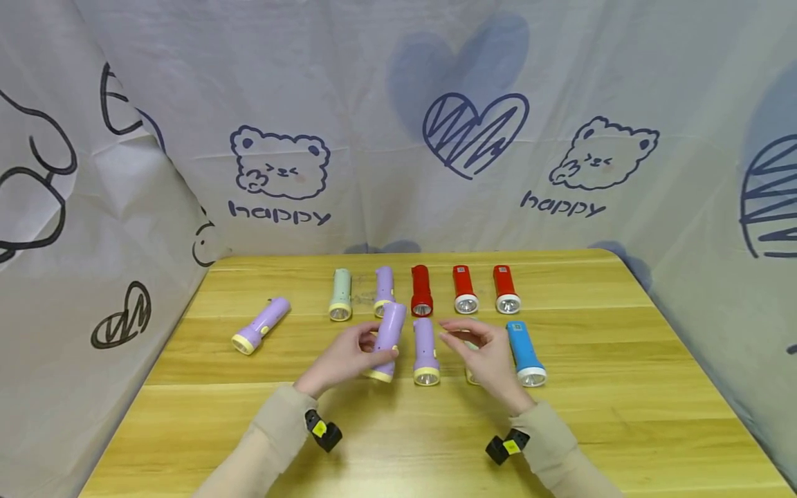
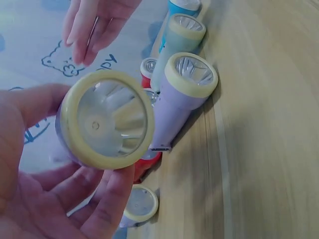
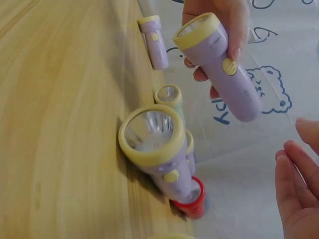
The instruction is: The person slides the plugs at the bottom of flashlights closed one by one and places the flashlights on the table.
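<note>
My left hand (image 1: 345, 356) grips a purple flashlight (image 1: 391, 328) with a yellow rim, raised above the table, its lens end tilted down toward me. In the left wrist view its round lens (image 2: 107, 119) faces the camera, with thumb and fingers around it. Just to its right, another purple flashlight (image 1: 425, 346) lies on the table. My right hand (image 1: 488, 356) hovers beside that one, fingers loosely bent and holding nothing. Beneath the right hand a pale green flashlight (image 2: 185, 35) is mostly hidden in the head view.
A blue flashlight (image 1: 523, 349) lies right of my right hand. Behind, a row holds a pale green flashlight (image 1: 341, 290), a purple one (image 1: 384, 283) and three red ones, the middle one (image 1: 463, 282) white-rimmed. Another purple flashlight (image 1: 268, 319) lies angled at left. Printed cloth (image 1: 373, 173) borders the table.
</note>
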The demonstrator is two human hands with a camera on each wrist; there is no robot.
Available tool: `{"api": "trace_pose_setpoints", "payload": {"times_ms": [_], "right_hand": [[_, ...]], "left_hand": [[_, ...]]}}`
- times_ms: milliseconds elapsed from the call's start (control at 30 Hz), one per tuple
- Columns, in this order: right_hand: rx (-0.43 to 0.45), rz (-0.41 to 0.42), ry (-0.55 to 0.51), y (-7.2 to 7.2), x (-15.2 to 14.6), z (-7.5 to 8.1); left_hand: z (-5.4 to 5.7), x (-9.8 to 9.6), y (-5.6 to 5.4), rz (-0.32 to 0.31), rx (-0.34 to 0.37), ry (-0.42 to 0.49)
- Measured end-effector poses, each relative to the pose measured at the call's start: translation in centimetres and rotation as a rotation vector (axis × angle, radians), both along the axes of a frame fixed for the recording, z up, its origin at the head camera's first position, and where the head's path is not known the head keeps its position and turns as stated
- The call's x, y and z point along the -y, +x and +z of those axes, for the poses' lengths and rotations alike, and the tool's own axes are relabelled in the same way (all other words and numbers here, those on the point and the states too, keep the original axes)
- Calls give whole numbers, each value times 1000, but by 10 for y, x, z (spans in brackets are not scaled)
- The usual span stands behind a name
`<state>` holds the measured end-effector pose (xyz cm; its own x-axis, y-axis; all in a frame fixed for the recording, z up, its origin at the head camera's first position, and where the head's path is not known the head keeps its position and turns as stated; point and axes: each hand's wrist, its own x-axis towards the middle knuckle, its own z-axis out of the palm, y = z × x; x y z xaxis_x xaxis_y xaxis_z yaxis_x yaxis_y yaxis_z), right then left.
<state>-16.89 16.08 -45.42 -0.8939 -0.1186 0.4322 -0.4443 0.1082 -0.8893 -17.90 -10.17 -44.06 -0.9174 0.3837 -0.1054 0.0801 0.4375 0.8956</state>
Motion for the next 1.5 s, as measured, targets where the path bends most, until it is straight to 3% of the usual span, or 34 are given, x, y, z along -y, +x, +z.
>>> {"api": "trace_pose_setpoints", "payload": {"times_ms": [200,300,467,700,1067,1500], "right_hand": [[0,-21,29,2,-8,-4],[-7,-21,32,2,-9,-5],[10,-21,47,4,-11,-7],[26,-15,79,5,-12,-7],[44,2,86,5,-12,-10],[79,10,88,6,-12,-10]], "left_hand": [[-6,2,-7,128,5,-48],[-8,3,-8,159,4,-80],[-14,4,-9,193,63,-127],[-25,2,-13,198,165,-164],[-26,-9,-18,193,123,-283],[-25,-9,-19,168,199,-321]]}}
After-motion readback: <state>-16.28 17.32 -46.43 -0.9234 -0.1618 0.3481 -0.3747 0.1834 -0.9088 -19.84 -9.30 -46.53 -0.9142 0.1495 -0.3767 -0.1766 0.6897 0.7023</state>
